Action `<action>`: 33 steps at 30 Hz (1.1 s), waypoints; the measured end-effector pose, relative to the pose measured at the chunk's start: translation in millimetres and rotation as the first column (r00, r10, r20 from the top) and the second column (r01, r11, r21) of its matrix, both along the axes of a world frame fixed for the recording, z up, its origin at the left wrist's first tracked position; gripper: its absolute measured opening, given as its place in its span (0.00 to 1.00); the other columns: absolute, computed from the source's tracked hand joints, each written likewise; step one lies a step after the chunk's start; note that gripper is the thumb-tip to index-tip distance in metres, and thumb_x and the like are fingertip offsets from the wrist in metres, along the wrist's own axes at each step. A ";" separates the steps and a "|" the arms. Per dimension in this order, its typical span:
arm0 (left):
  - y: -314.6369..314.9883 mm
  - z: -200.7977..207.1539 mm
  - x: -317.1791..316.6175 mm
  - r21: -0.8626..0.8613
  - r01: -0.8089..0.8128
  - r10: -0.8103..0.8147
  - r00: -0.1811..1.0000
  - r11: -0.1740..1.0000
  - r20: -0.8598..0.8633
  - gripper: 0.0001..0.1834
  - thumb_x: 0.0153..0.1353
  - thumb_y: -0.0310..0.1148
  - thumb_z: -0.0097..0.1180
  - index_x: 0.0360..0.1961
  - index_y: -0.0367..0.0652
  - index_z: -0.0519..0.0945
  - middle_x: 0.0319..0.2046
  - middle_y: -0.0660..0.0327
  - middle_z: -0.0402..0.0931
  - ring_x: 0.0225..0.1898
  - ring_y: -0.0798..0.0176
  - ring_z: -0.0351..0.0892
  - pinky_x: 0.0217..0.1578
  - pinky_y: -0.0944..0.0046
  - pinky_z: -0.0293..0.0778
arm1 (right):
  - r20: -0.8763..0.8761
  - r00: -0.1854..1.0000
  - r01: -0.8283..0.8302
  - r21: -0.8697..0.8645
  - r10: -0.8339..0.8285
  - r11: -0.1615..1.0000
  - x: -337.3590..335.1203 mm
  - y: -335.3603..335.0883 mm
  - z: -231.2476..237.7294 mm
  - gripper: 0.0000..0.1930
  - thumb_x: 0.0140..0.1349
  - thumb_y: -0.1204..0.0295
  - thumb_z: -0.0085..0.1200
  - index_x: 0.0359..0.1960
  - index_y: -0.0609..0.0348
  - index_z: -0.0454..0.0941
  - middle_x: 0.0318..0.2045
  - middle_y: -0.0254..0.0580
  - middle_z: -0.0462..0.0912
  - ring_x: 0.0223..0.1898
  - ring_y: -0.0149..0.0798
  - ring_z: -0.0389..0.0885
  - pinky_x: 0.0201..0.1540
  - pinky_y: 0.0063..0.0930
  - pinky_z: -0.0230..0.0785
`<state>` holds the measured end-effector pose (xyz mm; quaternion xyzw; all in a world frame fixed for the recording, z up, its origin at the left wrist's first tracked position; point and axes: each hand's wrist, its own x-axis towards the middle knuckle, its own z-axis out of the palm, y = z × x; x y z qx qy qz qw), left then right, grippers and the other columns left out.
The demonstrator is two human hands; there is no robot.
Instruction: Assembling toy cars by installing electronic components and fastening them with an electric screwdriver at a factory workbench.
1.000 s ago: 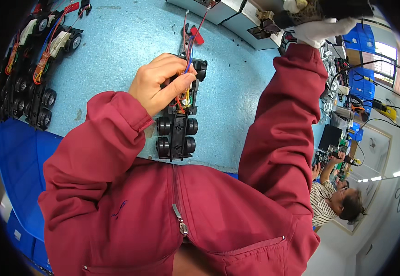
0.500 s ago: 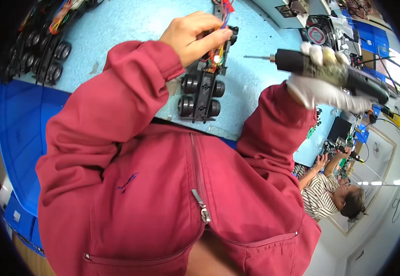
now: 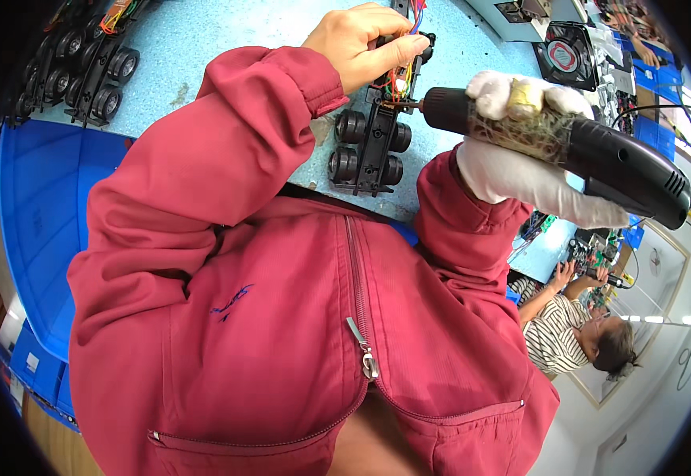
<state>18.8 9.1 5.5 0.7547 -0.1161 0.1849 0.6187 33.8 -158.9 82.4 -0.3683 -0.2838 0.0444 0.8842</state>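
Observation:
A black toy vehicle chassis with paired wheels lies on the light blue tabletop, its wheeled end toward me. My bare left hand is closed on its middle part, thumb and fingers across it by the coloured wires. In my right hand, which wears a white glove, is a black electric screwdriver with patterned wrap on its grip. It lies nearly level, and its thin bit reaches left over the chassis, just below the wires. Whether the tip touches a screw I cannot tell.
More wheeled chassis stand at the far left. A blue bin is beside me on the left. A black fan and cables are at the back right. Further right, a co-worker in a striped top handles parts at the bench.
My right hand has brought the screwdriver left, so its bit is now over the chassis. My left hand and the chassis appear slightly further right and higher in view.

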 end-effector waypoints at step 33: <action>-9.4 -6.7 -38.6 -0.748 0.011 -0.343 0.893 0.664 -0.291 0.13 0.63 0.24 0.48 0.48 0.34 0.67 0.33 0.59 0.75 0.34 0.71 0.74 0.37 0.70 0.70 | 0.093 0.983 -0.141 -0.165 0.158 0.976 65.5 34.0 36.2 0.43 0.38 0.23 0.46 0.29 0.57 0.68 0.16 0.38 0.68 0.12 0.36 0.67 0.15 0.29 0.60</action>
